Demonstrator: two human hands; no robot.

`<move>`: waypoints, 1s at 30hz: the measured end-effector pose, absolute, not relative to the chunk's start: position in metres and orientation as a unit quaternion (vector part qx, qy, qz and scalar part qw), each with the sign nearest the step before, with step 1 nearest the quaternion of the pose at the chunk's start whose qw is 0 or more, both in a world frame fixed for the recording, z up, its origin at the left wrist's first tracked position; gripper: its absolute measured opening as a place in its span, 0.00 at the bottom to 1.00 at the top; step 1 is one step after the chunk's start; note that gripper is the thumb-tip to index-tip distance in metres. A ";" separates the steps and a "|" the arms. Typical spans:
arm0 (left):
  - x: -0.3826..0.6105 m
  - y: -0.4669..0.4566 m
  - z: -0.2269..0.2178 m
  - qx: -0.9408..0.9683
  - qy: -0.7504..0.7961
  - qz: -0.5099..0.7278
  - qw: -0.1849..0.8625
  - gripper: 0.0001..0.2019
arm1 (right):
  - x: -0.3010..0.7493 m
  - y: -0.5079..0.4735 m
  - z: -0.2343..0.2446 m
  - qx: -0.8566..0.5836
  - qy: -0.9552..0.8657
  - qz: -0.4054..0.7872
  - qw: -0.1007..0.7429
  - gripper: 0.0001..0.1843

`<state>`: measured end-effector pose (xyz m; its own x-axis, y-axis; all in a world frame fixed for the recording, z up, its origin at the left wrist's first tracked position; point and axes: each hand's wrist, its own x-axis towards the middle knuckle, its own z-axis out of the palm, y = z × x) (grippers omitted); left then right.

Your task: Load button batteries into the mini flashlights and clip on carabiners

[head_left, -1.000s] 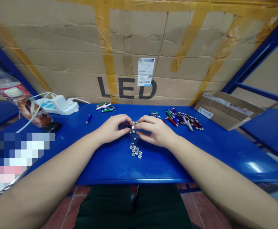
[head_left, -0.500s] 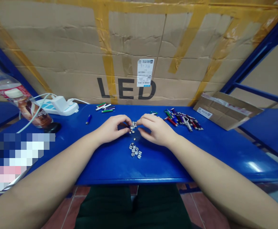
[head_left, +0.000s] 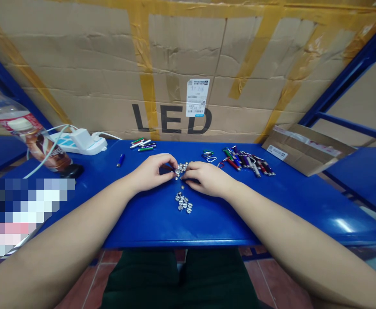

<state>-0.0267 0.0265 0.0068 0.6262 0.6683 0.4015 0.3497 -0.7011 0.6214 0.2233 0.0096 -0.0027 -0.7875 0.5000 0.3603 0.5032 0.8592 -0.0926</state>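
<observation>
My left hand (head_left: 154, 172) is curled, with thumb and forefinger pinched on a small round silver piece (head_left: 177, 171), perhaps a button cell. My right hand (head_left: 209, 178) faces it from the other side, fingers drawn together at the tips; what they hold, if anything, is hidden. Between and behind the fingertips lies a loose cluster of small silver pieces (head_left: 184, 166), partly covered by the right hand. One lone silver piece (head_left: 182, 187) rests on the blue table just below the hands. Closer to me is a second group of silver discs (head_left: 184, 202), several lying tilted against one another.
Colourful metal tubes with clips (head_left: 247, 161) are heaped at right, beside small carabiners (head_left: 209, 156). More tubes (head_left: 142, 144) and a blue tube (head_left: 120, 160) lie at left. A power strip (head_left: 93, 146), bottle (head_left: 39, 141), small carton (head_left: 307, 148) and large LED box (head_left: 110, 77) surround the table (head_left: 149, 231).
My right hand has moved down and slightly left, its fingertips drawing together low beside the left hand's. More of the silver cluster and the carabiners behind it now show. My left hand has barely moved.
</observation>
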 end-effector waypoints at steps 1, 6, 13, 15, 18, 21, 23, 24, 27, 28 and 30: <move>-0.027 0.026 0.007 0.866 0.295 0.316 0.251 0.06 | 0.223 0.010 -0.002 -0.263 -0.946 0.003 0.188 0.08; -0.027 0.026 0.008 0.869 0.300 0.304 0.252 0.06 | 0.221 0.010 0.002 -0.265 -0.948 0.043 0.170 0.08; -0.029 0.028 0.006 0.870 0.313 0.286 0.251 0.08 | 0.223 0.006 0.004 -0.253 -0.920 0.054 0.296 0.08; -0.028 0.028 0.005 0.871 0.310 0.283 0.253 0.08 | 0.222 0.006 0.005 -0.240 -0.893 0.029 0.381 0.07; -0.027 0.027 0.006 0.875 0.305 0.281 0.249 0.08 | 0.218 0.004 0.007 -0.216 -0.876 -0.014 0.432 0.06; -0.026 0.026 0.006 0.876 0.304 0.279 0.248 0.09 | 0.215 0.003 0.008 -0.191 -0.883 -0.030 0.428 0.06; -0.025 0.025 0.007 0.876 0.305 0.279 0.249 0.09 | 0.214 0.002 0.007 -0.183 -0.884 -0.036 0.429 0.06; -0.025 0.024 0.008 0.876 0.305 0.279 0.249 0.09 | 0.214 0.002 0.007 -0.183 -0.884 -0.039 0.429 0.06; -0.025 0.024 0.009 0.878 0.302 0.277 0.247 0.10 | 0.214 0.001 0.007 -0.187 -0.889 -0.045 0.416 0.06; -0.026 0.024 0.009 0.879 0.301 0.277 0.246 0.09 | 0.214 0.001 0.007 -0.187 -0.891 -0.047 0.412 0.06; -0.026 0.024 0.009 0.880 0.299 0.277 0.243 0.09 | 0.215 0.001 0.007 -0.184 -0.894 -0.050 0.406 0.05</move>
<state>-0.0259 0.0240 0.0089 0.6672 0.6617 0.3421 0.3927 -0.7027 0.5933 0.2147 0.0012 0.0071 -0.6025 0.2881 0.7443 0.3692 0.9274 -0.0602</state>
